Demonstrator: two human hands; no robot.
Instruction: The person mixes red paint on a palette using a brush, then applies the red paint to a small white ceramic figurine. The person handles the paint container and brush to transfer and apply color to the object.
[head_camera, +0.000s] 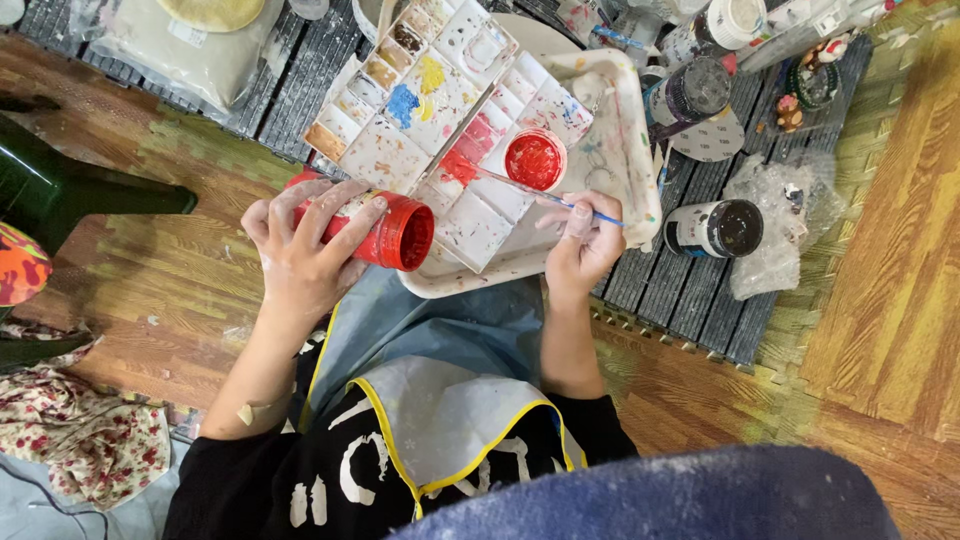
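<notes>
Head view. The left hand (305, 245) wraps fully around a red paint jar (385, 230), fingers over the top of the body and thumb underneath. The jar lies tipped on its side, its open mouth facing right toward the palette (440, 120) and hanging just over the near edge of the white tray (625, 130). Red paint coats the inside of the mouth.

The right hand (585, 240) pinches a thin paintbrush (545, 195) between thumb and fingers, a narrow closed grip near the blue end of the handle. The brush shaft runs up and left from the fingers, across the palette, and ends at a red smear on the palette wells, just beside the red lid (535, 160). The lid lies open side up on the palette, between the two hands and apart from the jar.

A black-lidded jar (715, 228) lies on the slatted mat (690, 290) to the right of the right hand, not touched. The palette sits in the tray, its wells holding blue, yellow, brown and red paint.
</notes>
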